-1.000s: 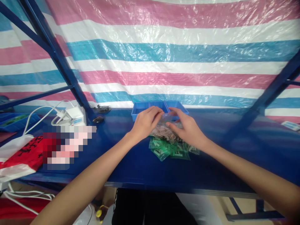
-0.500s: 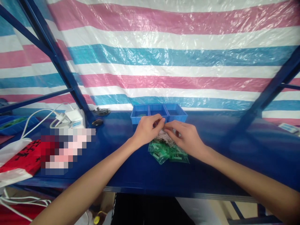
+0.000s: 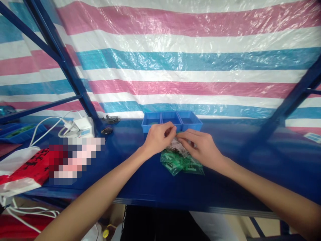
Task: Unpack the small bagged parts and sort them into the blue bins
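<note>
My left hand (image 3: 157, 138) and my right hand (image 3: 200, 147) meet over a small clear plastic bag (image 3: 178, 146) of little metal parts, and both pinch its top edge. The bag rests on a pile of green plastic bags (image 3: 180, 162) lying on the blue table (image 3: 140, 180). Just behind my hands stands a blue tray (image 3: 172, 120) with three compartments; what lies in them is hard to make out.
A white charger with cables (image 3: 77, 127) and a small dark object (image 3: 106, 131) lie at the back left. A red and white bag (image 3: 22, 167) hangs over the table's left edge. Blue frame bars (image 3: 67, 67) rise at both sides before a striped tarp (image 3: 175, 67).
My hands have drawn together from lying spread over the clear bag to pinching its top edge. The view has shifted slightly.
</note>
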